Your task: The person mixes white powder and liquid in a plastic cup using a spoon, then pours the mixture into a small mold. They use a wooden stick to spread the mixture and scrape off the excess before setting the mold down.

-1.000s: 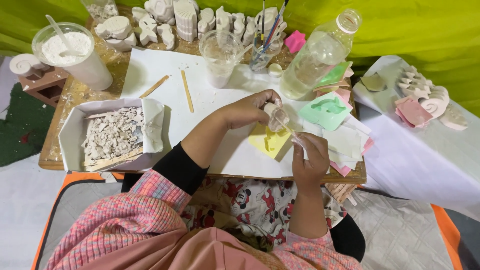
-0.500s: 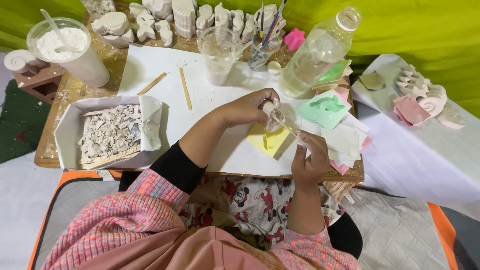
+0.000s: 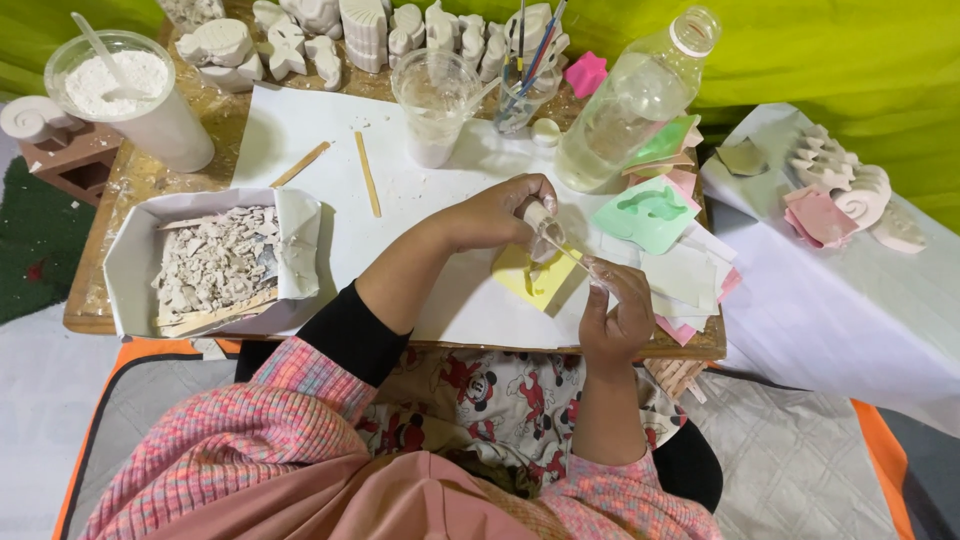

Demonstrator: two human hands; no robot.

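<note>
Two hands met over a yellow mould [image 3: 535, 275] near the front edge of the surface [image 3: 300, 130]. From the left: a tub of white powder [image 3: 125, 90], a paper tray of plaster scraps [image 3: 215, 260], two sticks [image 3: 367, 172], a cloudy cup [image 3: 432, 105]. The left hand [image 3: 500, 210] had a closed grip on a small white piece [image 3: 538, 215]; the right hand [image 3: 612, 310] pinched something clear, too small to tell. That piece looked brittle and might have snapped or dropped under a hard squeeze. Further right stood a bottle [image 3: 630, 100], a green mould [image 3: 648, 212] and a white-draped side table [image 3: 800, 300] against green cloth.
</note>
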